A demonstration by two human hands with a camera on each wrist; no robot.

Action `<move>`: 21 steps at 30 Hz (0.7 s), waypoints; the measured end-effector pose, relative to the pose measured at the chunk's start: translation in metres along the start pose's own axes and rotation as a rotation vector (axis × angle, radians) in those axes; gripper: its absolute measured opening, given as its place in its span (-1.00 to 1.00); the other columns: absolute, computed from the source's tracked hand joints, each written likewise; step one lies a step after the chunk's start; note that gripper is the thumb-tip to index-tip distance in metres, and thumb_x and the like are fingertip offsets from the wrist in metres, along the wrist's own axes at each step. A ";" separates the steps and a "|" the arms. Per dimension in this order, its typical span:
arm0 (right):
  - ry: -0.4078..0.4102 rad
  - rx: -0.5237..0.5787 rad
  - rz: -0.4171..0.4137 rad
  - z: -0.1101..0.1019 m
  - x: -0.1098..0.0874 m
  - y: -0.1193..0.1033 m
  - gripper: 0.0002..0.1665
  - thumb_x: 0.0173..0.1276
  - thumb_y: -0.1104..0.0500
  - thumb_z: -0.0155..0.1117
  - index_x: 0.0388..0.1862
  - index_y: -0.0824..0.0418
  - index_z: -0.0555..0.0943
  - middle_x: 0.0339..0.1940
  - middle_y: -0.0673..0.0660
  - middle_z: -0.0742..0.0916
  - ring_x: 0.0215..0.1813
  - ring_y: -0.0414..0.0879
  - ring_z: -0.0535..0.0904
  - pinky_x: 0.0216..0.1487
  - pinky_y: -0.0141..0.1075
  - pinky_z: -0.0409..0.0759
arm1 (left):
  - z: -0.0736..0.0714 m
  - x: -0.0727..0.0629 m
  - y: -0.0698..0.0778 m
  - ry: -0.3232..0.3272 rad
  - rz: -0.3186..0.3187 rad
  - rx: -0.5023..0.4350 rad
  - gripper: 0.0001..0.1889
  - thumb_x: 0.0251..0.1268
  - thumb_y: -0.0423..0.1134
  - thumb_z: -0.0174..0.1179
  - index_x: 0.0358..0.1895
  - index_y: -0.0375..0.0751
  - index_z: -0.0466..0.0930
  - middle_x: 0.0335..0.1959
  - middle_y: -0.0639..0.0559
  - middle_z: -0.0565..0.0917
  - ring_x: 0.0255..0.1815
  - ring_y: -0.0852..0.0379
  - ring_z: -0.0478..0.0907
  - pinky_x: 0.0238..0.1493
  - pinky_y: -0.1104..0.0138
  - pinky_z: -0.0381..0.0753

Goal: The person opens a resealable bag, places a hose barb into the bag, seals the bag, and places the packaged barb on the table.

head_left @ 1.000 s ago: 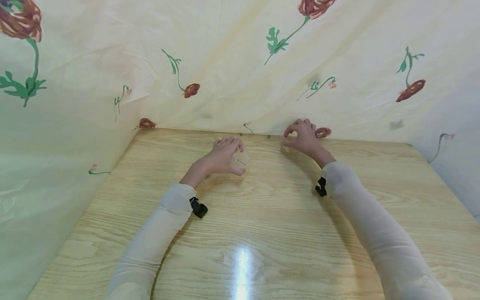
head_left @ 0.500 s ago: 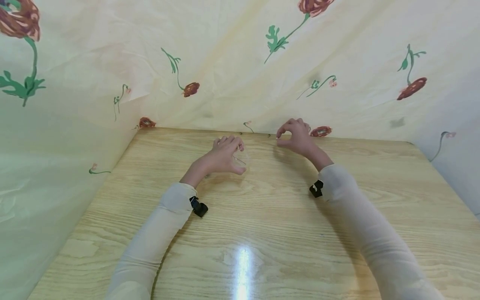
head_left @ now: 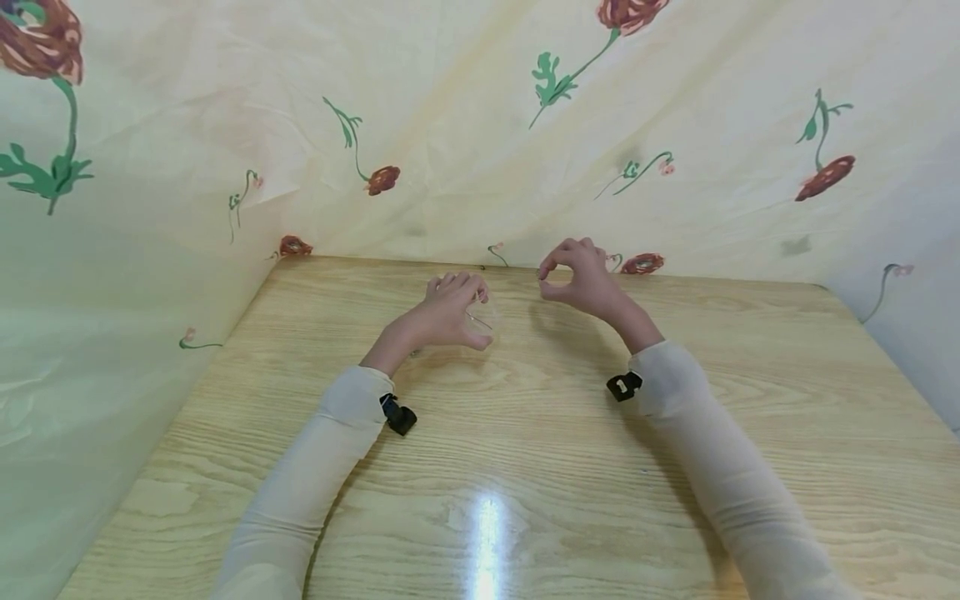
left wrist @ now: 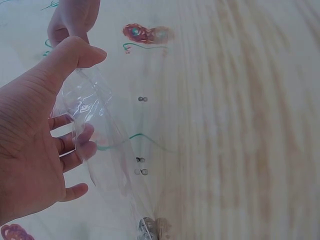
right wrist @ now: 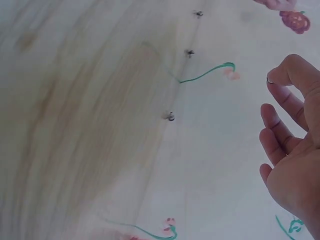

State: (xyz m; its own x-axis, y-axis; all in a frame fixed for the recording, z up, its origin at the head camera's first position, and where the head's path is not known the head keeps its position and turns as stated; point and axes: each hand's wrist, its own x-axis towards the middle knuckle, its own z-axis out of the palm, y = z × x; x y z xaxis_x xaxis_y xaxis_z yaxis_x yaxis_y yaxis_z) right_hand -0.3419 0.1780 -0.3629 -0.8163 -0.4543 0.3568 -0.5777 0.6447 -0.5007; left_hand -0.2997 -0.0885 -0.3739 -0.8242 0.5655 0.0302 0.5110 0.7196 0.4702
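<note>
My left hand (head_left: 447, 313) holds a clear plastic bag (left wrist: 102, 112), fingers curled at its rim and thumb spread apart. A small cluster of shiny metal pieces (left wrist: 147, 227) shows at the bag's bottom end in the left wrist view; whether it lies inside cannot be told. To the right, my right hand (head_left: 581, 277) is raised near the table's back edge. Between thumb and forefinger it pinches a tiny shiny piece (right wrist: 270, 80), mostly covered by the fingertips. Similar small metal pieces (right wrist: 170, 116) (left wrist: 142, 99) lie along the back edge.
A wood-grain table (head_left: 480, 417) with a glossy surface lies below both hands. Floral sheeting (head_left: 450, 125) hangs behind it and at its left side. Near the front, a bright light reflection (head_left: 486, 533) crosses the tabletop.
My right hand has moved left, closer to the left hand, with its thumb and forefinger kept together. It now covers one of the small pieces at the back edge. My left hand has stayed still.
</note>
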 end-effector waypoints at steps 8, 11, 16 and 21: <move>0.008 0.027 -0.040 0.000 -0.003 -0.015 -0.95 0.24 0.30 0.37 -0.30 0.20 0.70 -0.11 0.19 0.64 -0.01 0.19 0.31 0.17 0.16 0.03 | 0.001 0.001 -0.002 0.007 0.001 0.006 -0.37 0.11 0.04 0.42 0.12 -0.23 0.37 0.08 -0.14 0.43 0.09 -0.07 0.21 0.28 -0.08 0.03; 0.018 0.028 -0.065 0.001 -0.004 -0.020 -0.94 0.24 0.31 0.37 -0.31 0.18 0.70 -0.12 0.18 0.64 -0.03 0.15 0.31 0.17 0.15 0.04 | 0.002 0.001 -0.002 0.008 0.000 0.002 -0.37 0.12 0.03 0.42 0.12 -0.23 0.37 0.09 -0.13 0.43 0.10 -0.07 0.22 0.28 -0.08 0.04; 0.029 0.023 -0.106 0.003 -0.007 -0.028 -0.92 0.24 0.32 0.37 -0.31 0.17 0.69 -0.12 0.18 0.63 -0.03 0.14 0.30 0.15 0.16 0.04 | 0.002 0.001 -0.003 0.009 -0.001 0.004 -0.39 0.12 0.03 0.42 0.11 -0.22 0.38 0.07 -0.09 0.43 0.12 -0.07 0.23 0.28 -0.08 0.05; 0.031 0.006 -0.133 0.005 -0.008 -0.033 -0.92 0.23 0.32 0.37 -0.32 0.17 0.69 -0.14 0.18 0.63 -0.05 0.12 0.31 0.15 0.17 0.07 | 0.001 0.000 -0.002 0.011 0.000 0.013 -0.39 0.13 0.04 0.42 0.11 -0.21 0.38 0.04 -0.06 0.42 0.12 -0.07 0.23 0.27 -0.08 0.06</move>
State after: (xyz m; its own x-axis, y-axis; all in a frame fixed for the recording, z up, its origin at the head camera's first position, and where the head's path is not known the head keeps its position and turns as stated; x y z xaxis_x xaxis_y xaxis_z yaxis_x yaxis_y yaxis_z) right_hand -0.3162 0.1567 -0.3533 -0.7319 -0.5164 0.4445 -0.6810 0.5761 -0.4520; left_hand -0.3010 -0.0894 -0.3763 -0.8270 0.5608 0.0400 0.5138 0.7249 0.4588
